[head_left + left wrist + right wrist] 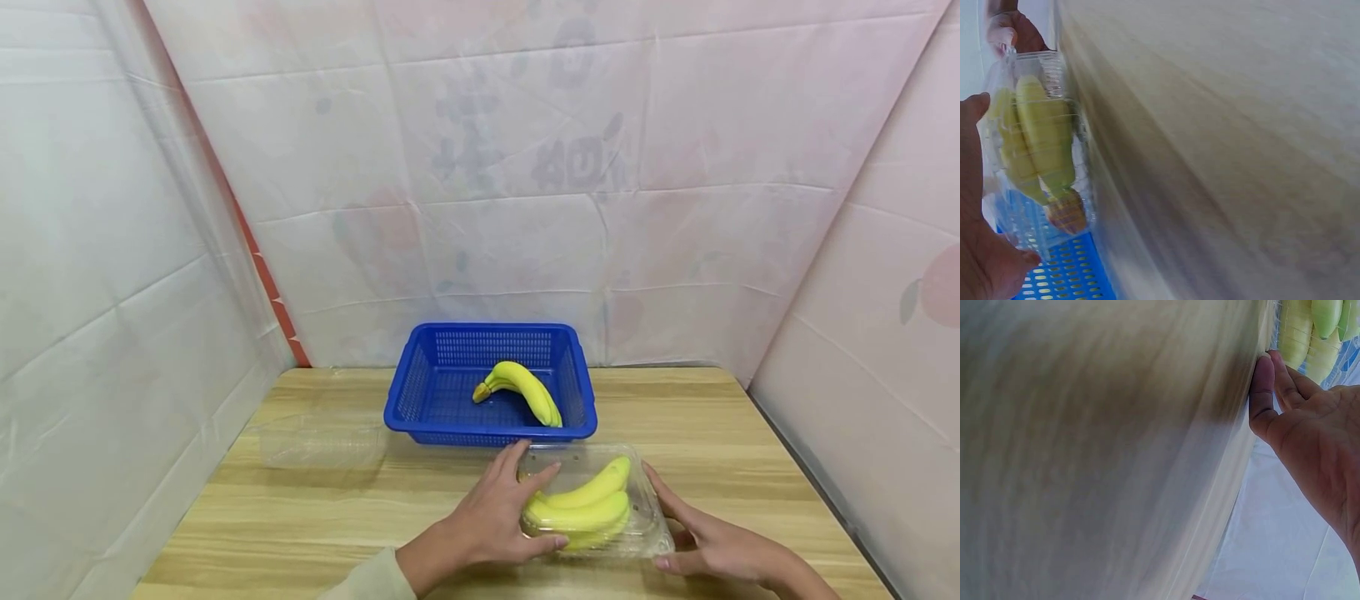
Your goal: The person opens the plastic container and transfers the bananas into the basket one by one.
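Left hand: left hand lies on the 9 o'clock side of the clear plastic clamshell box; fingers nearly straight over the lid, thumb along the near edge. Grip loose, resting on the box, not clamped round it.
Right hand: right hand sits at the 3 o'clock side of the same box; straight fingers touch its side wall, thumb at the near corner. Grip spread flat, nothing enclosed.
Box contents: bunch of yellow bananas inside the clear box, stem end toward 9 o'clock; the left wrist view shows them through the ribbed plastic.
Box location: on the light wooden tabletop, near edge, slightly to 3 o'clock of centre, just in front of the basket.
Basket: blue perforated plastic basket at 12 o'clock from the box, at the far middle of the tabletop.
Basket contents: second bunch of yellow bananas, stem toward 9 o'clock.
Other: second clear plastic container on the tabletop at 9 o'clock of the basket, well apart from both hands.
Wrist views: heavily blurred; right wrist view shows fingertips against the box edge.
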Demonstrator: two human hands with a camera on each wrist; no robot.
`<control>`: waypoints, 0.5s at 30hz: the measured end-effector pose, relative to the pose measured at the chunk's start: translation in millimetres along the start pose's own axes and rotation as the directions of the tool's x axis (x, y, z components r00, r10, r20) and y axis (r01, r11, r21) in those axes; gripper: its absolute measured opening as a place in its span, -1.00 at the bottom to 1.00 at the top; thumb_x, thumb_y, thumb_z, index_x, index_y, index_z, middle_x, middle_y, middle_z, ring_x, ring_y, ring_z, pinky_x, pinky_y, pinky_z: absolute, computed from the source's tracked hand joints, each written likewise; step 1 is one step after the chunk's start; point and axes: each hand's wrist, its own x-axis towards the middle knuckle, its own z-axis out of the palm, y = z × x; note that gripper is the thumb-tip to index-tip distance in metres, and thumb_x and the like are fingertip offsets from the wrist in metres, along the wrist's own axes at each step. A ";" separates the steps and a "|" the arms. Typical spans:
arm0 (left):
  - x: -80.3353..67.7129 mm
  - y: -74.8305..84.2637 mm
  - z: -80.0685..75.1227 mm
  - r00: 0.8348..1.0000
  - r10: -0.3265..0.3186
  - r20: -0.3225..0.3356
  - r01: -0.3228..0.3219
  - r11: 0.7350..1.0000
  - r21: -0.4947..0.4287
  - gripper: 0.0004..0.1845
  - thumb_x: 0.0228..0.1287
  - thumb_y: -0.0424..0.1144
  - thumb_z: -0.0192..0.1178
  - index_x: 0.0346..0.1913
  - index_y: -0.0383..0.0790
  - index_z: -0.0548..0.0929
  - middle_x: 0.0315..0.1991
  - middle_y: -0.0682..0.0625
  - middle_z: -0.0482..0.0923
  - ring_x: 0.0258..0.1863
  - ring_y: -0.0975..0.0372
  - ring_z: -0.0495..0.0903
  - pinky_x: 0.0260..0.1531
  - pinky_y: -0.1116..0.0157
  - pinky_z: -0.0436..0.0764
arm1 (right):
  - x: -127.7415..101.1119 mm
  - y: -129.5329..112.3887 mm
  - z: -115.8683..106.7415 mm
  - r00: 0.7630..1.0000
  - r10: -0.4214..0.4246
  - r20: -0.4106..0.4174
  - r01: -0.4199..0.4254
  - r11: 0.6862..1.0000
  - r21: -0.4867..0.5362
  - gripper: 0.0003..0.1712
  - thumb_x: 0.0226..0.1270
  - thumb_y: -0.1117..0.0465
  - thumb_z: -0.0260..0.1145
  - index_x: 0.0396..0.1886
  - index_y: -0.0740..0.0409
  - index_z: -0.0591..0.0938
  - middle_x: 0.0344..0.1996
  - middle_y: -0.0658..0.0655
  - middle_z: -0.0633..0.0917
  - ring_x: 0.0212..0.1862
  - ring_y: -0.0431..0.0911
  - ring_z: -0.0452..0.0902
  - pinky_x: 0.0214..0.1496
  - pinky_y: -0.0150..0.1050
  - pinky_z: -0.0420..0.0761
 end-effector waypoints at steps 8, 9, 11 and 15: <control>7.1 13.4 -0.7 0.998 -0.057 0.015 0.057 0.998 0.011 0.17 0.06 0.78 0.09 0.70 0.34 0.17 0.73 -0.30 0.01 0.71 -0.22 0.10 0.48 -0.29 0.45 | 0.1 -0.6 0.8 1.000 -0.015 -0.008 0.015 1.000 -0.003 0.30 0.60 0.17 0.30 0.70 -0.07 -0.60 0.58 0.70 -0.46 0.39 0.70 0.36 0.19 -0.53 0.47; 7.6 15.4 -0.5 0.998 -0.064 0.011 0.064 0.998 0.017 0.18 0.03 0.79 0.09 0.69 0.34 0.18 0.73 -0.29 0.01 0.71 -0.22 0.10 0.49 -0.29 0.44 | 0.2 -0.7 1.2 1.000 -0.020 -0.006 0.020 1.000 0.002 0.30 0.60 0.17 0.30 0.70 -0.07 -0.60 0.59 0.69 -0.47 0.39 0.71 0.35 0.20 -0.53 0.47; 8.4 19.0 -0.1 0.997 -0.071 0.015 0.070 0.997 0.032 0.21 0.03 0.80 0.10 0.70 0.31 0.17 0.73 -0.27 0.02 0.71 -0.23 0.10 0.51 -0.28 0.42 | -0.1 -1.8 2.2 1.000 -0.016 -0.003 0.016 1.000 0.009 0.30 0.60 0.16 0.30 0.70 -0.10 -0.61 0.60 0.65 -0.49 0.41 0.71 0.33 0.21 -0.54 0.46; 9.8 25.7 0.4 0.997 -0.068 0.032 0.065 0.994 0.090 0.22 0.05 0.80 0.04 0.71 0.26 0.12 0.75 -0.20 0.02 0.71 -0.24 0.08 0.54 -0.27 0.39 | -1.1 -3.5 3.1 1.000 0.011 -0.004 -0.011 1.000 0.020 0.31 0.60 0.14 0.30 0.70 -0.17 -0.61 0.63 0.61 -0.48 0.43 0.66 0.34 0.22 -0.50 0.47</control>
